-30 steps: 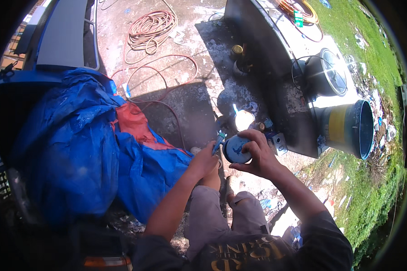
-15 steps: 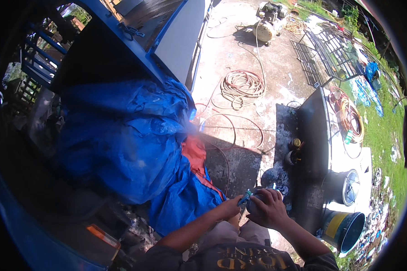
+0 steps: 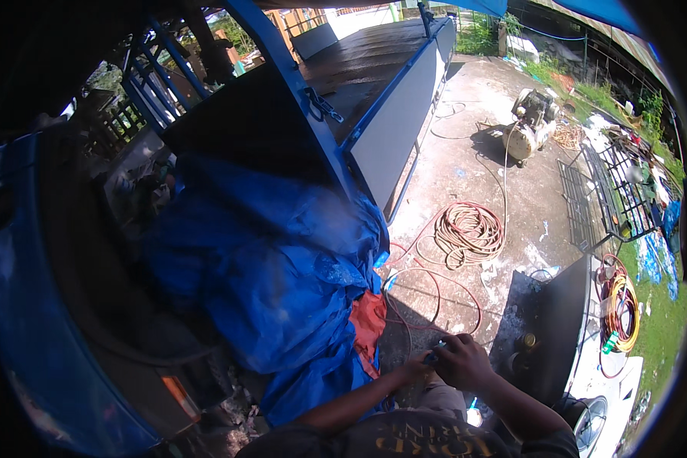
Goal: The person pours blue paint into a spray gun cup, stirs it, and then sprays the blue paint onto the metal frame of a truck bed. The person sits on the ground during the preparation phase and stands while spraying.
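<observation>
Just in front of my body, low in the picture, my left hand (image 3: pixel 417 368) and my right hand (image 3: pixel 466 366) meet. Both are closed around a small tool with a blue-green part (image 3: pixel 435 354). My fingers hide most of it, so its kind cannot be made out. The right hand lies over the top of it, with the left gripping from the side. To the left of my hands, a crumpled blue tarp (image 3: pixel 290 282) hangs down beneath a blue-framed truck bed (image 3: pixel 389 122). A red cloth or tarp piece (image 3: pixel 368 319) shows at its lower right edge.
A coiled hose (image 3: pixel 466 233) lies on the concrete ahead, its line running to an air compressor (image 3: pixel 530 130). At right are a dark panel (image 3: pixel 549 336), a black metal rack (image 3: pixel 611 187), another hose coil (image 3: pixel 620 309) and a bucket (image 3: pixel 590 424). A blue vehicle body (image 3: pixel 46 305) fills the left.
My view has swung up and left, so the tarp and hose coil sit further right and more truck bed shows. My hands stay together on the tool, which is now more hidden.
</observation>
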Action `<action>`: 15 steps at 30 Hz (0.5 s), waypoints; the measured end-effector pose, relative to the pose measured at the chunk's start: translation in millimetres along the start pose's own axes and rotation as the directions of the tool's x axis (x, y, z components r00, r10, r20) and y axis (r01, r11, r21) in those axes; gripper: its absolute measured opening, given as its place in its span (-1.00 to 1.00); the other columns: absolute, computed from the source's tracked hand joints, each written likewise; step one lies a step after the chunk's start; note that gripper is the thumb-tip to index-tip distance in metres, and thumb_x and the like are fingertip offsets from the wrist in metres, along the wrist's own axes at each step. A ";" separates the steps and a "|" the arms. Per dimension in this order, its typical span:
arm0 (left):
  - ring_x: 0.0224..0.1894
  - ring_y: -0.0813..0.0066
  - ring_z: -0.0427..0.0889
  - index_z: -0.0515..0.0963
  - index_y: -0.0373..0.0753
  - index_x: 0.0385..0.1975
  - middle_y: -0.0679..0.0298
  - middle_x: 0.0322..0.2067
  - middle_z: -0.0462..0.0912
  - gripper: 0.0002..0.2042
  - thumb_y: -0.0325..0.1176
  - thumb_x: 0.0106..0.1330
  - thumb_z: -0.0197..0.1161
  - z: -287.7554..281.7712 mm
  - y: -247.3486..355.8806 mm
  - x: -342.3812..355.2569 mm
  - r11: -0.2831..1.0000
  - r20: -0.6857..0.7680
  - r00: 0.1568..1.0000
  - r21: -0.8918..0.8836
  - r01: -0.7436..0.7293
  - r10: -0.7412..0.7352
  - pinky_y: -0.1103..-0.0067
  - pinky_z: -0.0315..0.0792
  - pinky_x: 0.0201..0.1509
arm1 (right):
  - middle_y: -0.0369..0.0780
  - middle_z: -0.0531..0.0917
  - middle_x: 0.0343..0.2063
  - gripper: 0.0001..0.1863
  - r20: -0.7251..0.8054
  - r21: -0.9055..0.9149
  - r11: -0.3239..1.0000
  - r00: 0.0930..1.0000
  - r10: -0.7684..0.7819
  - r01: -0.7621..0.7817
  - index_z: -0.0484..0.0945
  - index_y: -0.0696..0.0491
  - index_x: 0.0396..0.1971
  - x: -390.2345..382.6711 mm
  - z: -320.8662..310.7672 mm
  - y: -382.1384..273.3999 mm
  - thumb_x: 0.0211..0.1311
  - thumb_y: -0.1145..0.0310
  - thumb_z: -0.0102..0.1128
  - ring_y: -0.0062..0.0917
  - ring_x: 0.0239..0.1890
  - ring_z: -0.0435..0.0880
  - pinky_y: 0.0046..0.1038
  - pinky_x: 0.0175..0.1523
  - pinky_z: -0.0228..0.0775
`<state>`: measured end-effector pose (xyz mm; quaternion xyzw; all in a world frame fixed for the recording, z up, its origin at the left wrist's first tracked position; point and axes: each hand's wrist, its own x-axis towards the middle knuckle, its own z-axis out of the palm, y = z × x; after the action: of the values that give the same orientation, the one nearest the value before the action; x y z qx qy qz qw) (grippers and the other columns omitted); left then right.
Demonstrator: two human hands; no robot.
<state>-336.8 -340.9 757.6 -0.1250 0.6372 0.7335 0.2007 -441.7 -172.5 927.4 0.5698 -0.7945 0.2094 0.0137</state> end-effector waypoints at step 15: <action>0.19 -0.16 0.57 0.19 -0.04 0.48 -0.09 0.15 0.59 -0.23 0.24 0.37 0.13 -68.3 186.9 251.4 0.947 -0.491 0.871 0.278 0.159 -0.003 0.11 0.43 0.23 | -0.02 0.12 0.45 -0.12 0.182 0.829 0.299 0.733 0.655 -0.473 0.05 0.11 0.49 101.4 15.8 256.3 0.08 0.63 0.07 -0.17 0.44 0.27 -0.16 0.40 0.28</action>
<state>-649.9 -394.3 801.8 -0.2983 0.7680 0.5606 0.0829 -707.3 -201.8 858.1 0.1626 -0.7357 0.6047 -0.2580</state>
